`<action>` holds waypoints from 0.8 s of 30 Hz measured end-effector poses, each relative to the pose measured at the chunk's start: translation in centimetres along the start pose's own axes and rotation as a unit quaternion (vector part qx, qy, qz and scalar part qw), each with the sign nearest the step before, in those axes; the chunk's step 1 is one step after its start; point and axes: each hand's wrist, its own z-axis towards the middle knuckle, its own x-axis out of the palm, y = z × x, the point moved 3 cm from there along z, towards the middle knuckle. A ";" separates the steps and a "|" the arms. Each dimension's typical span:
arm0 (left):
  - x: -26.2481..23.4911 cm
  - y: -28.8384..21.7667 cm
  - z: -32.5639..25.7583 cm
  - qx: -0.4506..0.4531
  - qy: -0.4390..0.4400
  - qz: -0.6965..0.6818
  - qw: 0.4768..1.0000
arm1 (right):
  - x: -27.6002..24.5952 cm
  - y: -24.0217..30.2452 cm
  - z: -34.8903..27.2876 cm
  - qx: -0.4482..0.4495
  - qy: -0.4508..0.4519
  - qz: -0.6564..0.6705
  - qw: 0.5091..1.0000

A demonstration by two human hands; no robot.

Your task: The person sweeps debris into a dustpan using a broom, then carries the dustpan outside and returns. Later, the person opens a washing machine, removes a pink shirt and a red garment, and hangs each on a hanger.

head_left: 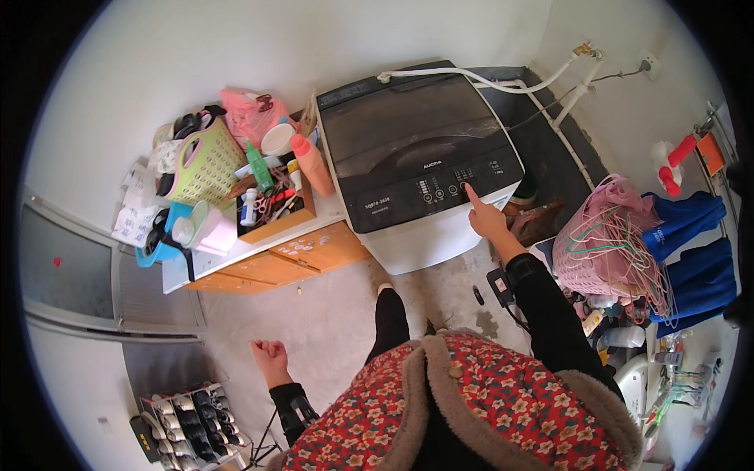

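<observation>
Here, right hand open, index straight, on glossy panel; left hand loosely balled.

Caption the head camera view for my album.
Right hand pointing at the control panel of a washing machine, left hand loosely curled.

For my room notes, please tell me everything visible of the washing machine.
The washing machine is a top-loader: white sides, closed dark lid, black plastic-looking control panel with round buttons at the front. It stands upright, right of the orange cabinet. A white hose runs from its rear to the tap. The right hand points an index finger at the panel; contact is unclear.
</observation>
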 end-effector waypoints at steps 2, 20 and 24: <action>4.2 0.5 3.9 -0.017 0.027 0.021 0.999 | 0.5 0.4 1.0 0.017 0.013 -0.052 0.998; 29.8 15.0 16.3 -0.207 0.178 0.244 0.931 | -4.2 5.4 4.9 0.090 0.015 -0.030 0.995; 29.2 13.9 16.8 -0.181 0.151 0.213 0.948 | -4.8 8.9 9.9 -0.098 -0.113 0.029 0.988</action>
